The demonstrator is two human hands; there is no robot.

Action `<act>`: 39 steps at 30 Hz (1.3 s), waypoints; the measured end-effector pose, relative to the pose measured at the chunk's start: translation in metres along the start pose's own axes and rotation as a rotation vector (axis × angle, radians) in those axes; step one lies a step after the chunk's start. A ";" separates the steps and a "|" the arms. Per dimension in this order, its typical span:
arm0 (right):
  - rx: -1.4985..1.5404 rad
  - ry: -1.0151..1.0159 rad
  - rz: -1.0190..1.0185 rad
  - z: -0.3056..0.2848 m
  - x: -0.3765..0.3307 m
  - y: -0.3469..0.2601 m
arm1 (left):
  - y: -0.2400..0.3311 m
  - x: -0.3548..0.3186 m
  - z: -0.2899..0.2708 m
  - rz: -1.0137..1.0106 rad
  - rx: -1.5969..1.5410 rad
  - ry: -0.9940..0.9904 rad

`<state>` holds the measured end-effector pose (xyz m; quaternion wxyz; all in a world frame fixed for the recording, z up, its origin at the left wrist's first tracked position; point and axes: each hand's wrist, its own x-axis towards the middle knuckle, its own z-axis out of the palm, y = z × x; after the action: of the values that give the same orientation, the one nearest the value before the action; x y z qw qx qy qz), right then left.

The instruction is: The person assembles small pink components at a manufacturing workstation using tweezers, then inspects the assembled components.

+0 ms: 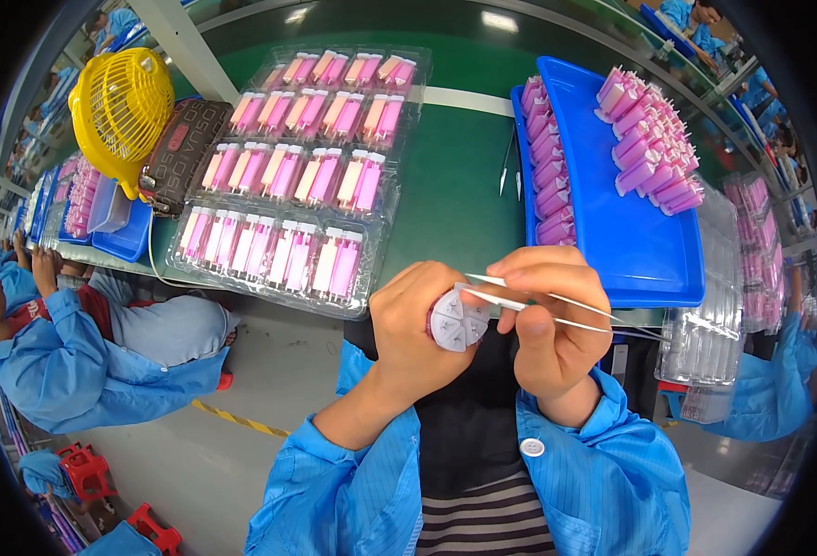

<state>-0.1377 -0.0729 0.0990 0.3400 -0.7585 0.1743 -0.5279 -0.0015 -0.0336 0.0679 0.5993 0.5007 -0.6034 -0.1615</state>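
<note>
In front of my chest, my left hand (420, 324) is closed around a small piece whose round white end face (455, 321) is divided into wedge-shaped sections. Pink shows at its edge; the rest is hidden in my fist. My right hand (561, 324) pinches a pair of pale metal tweezers (496, 296), one end of which reaches to the rim of the white face. Whether the tweezers grip anything is too small to tell. Just beyond my right hand lies a blue tray (603, 250) with a cluster of pink pieces (649, 148) standing in it.
Clear plastic trays (367, 222) hold rows of pink and cream pieces at left on the green bench (445, 167). A yellow fan (123, 111) stands beyond them. More tweezers (507, 167) lie by a second blue tray (522, 185). A co-worker (93, 352) sits at left.
</note>
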 end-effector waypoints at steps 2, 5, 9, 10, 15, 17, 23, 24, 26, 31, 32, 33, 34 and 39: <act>0.009 0.070 -0.011 0.002 -0.001 0.003 | 0.001 0.001 0.001 0.027 -0.004 0.021; 0.010 0.118 0.017 0.003 0.000 -0.002 | 0.001 0.002 -0.001 0.032 -0.001 0.012; 0.003 0.094 0.000 0.001 0.002 -0.002 | -0.002 0.000 -0.001 0.029 0.029 0.017; 0.091 0.178 0.017 0.002 -0.003 -0.001 | -0.002 0.000 0.000 0.030 0.021 0.036; 0.167 0.215 0.101 0.002 -0.009 -0.002 | -0.008 0.000 -0.002 0.107 0.123 0.067; 0.095 0.204 0.092 0.002 -0.010 -0.001 | -0.007 0.000 -0.001 0.107 0.131 0.072; 0.077 0.202 0.089 0.002 -0.007 -0.002 | -0.007 0.002 -0.001 0.149 0.161 0.073; 0.077 0.201 0.090 0.002 -0.008 -0.002 | -0.006 0.002 -0.001 0.149 0.161 0.073; 0.074 0.202 0.111 0.002 -0.008 -0.002 | -0.006 0.002 -0.001 0.146 0.163 0.078; 0.009 0.145 0.117 -0.003 -0.009 -0.002 | -0.006 0.002 -0.001 0.153 0.165 0.076; -0.045 0.089 0.092 -0.005 -0.009 -0.002 | -0.006 0.002 -0.001 0.152 0.170 0.071; -0.045 0.088 0.092 -0.005 -0.009 -0.002 | -0.006 0.002 -0.001 0.152 0.170 0.071; -0.054 0.091 0.090 -0.005 -0.010 -0.003 | -0.007 0.001 -0.001 0.155 0.171 0.073; 0.075 0.228 0.154 0.001 -0.014 -0.005 | -0.007 0.001 0.000 0.164 0.167 0.076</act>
<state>-0.1429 -0.0605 0.0924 0.3855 -0.6647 0.2499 -0.5892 0.0010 -0.0374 0.0629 0.5893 0.5035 -0.6304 -0.0420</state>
